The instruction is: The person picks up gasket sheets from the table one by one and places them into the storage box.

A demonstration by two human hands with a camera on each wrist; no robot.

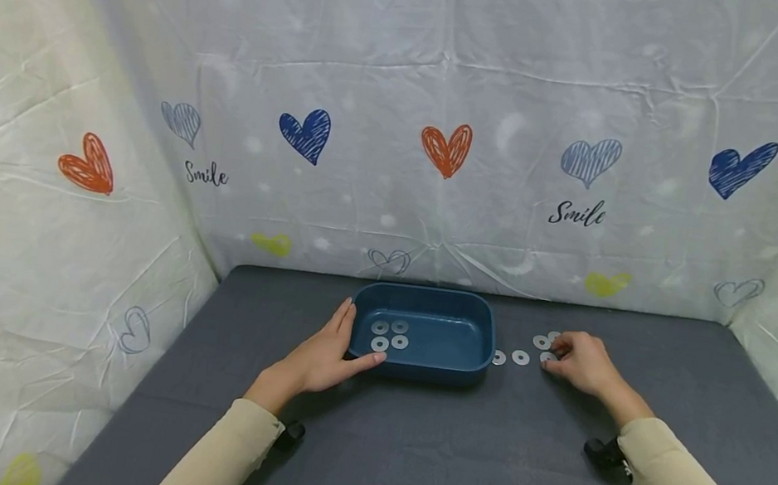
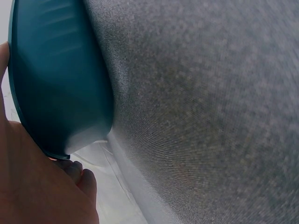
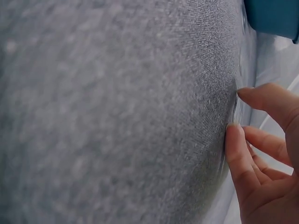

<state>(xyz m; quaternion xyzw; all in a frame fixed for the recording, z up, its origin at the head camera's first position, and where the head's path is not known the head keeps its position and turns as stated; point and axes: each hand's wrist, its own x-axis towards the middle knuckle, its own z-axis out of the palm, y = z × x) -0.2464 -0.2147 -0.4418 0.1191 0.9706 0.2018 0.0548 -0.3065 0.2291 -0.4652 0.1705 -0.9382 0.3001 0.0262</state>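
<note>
While the left hand (image 1: 320, 358) is resting straight-fingered against the blue tray (image 1: 453, 340) at its eight o'clock corner, the right hand (image 1: 585, 364) is bending over loose flat rings (image 1: 514, 357) at three o'clock.

Being thin, they could be sliding away or coming up in pairs under a hasty pinch; whether the right hand is gripping one is impossible to tell. Inside the tray, four rings (image 1: 374, 344) are lying toward nine o'clock; the others are resting on the table (image 1: 438, 468).
</note>
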